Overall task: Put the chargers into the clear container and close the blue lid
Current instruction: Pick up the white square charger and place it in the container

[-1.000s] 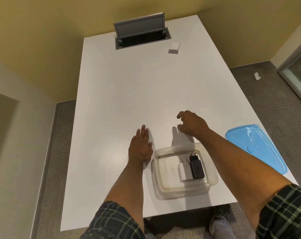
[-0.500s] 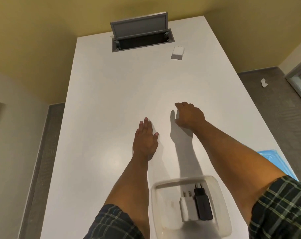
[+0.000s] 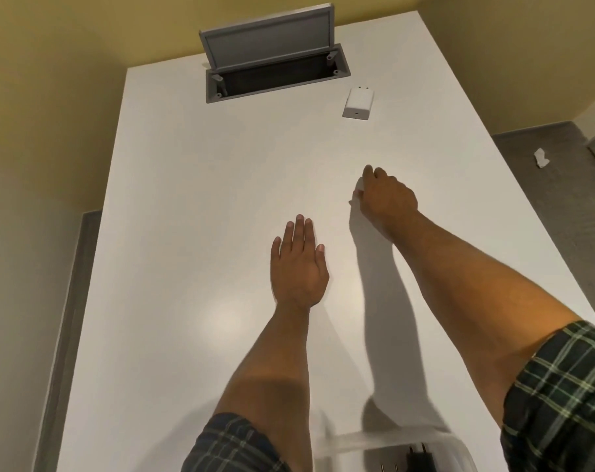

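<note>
Left hand [image 3: 299, 264] flat on table [image 3: 187, 199], right hand [image 3: 386, 199] loosely curled, empty

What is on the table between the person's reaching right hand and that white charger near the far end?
Nothing: the head view shows only bare white table between the right hand and the white charger.

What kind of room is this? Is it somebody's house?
Probably an office meeting room, not a house: a long white table has a pop-up cable box built in, and the floor is grey carpet.
</note>
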Demonstrator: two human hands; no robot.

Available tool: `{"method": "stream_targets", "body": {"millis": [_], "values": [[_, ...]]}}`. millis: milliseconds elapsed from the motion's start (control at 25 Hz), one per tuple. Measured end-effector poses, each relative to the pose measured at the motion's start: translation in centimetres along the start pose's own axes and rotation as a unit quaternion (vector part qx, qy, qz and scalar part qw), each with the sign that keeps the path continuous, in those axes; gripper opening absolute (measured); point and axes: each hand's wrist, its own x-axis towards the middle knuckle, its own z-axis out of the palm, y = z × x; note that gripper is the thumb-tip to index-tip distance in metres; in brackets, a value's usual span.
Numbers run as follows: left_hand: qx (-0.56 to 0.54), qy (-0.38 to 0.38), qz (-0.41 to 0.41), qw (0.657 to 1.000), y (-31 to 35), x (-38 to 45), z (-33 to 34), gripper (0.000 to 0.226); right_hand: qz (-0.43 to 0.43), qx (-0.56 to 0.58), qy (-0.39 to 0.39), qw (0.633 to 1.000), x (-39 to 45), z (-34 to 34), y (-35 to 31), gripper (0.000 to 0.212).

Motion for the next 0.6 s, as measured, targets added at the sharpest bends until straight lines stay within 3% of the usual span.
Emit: {"method": "stream_targets", "body": {"millis": [440, 600], "values": [[-0.004, 0.062, -0.045, 0.997, 0.6, 6.0, 1.4, 0.062, 0.039, 0.032, 0.014, 0.999, 12.5, -2.8, -0.2, 0.079], [-0.001, 0.056, -0.049, 0.997, 0.6, 6.7, 1.5, 0.062, 0.013, -0.075, 0.016, 0.997, 16.2, -2.8, -0.6, 0.104]]}}
